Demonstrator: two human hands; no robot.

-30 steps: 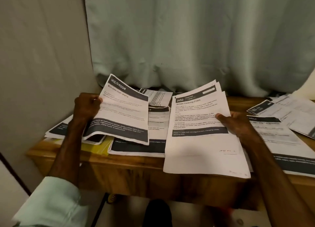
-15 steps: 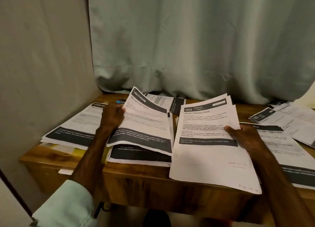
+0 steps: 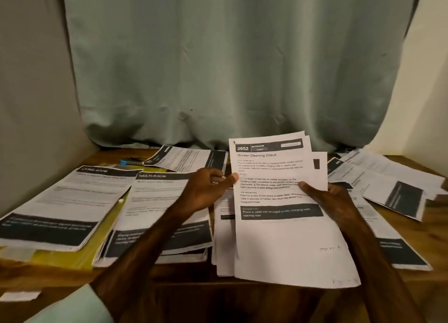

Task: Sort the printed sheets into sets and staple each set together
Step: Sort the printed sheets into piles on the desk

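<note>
I hold a stack of printed sheets upright over the table's front edge; its top page reads "Screen Cleaning Check". My right hand grips the stack's right side, thumb on the page. My left hand pinches the top sheet's left edge. A "MULTI-ROOM" pile lies flat on the table under my left forearm. A "LIVING ROOM" pile lies to its left. No stapler is in sight.
More printed sheets lie at the back centre and spread over the right side. A yellow folder sticks out under the left piles. A blue pen lies at the back left. The wooden table stands against a curtain and wall.
My left hand has laid the "MULTI-ROOM" sheet on its pile, let go, and moved right to the held stack's left edge. The view has shifted left and closer.
</note>
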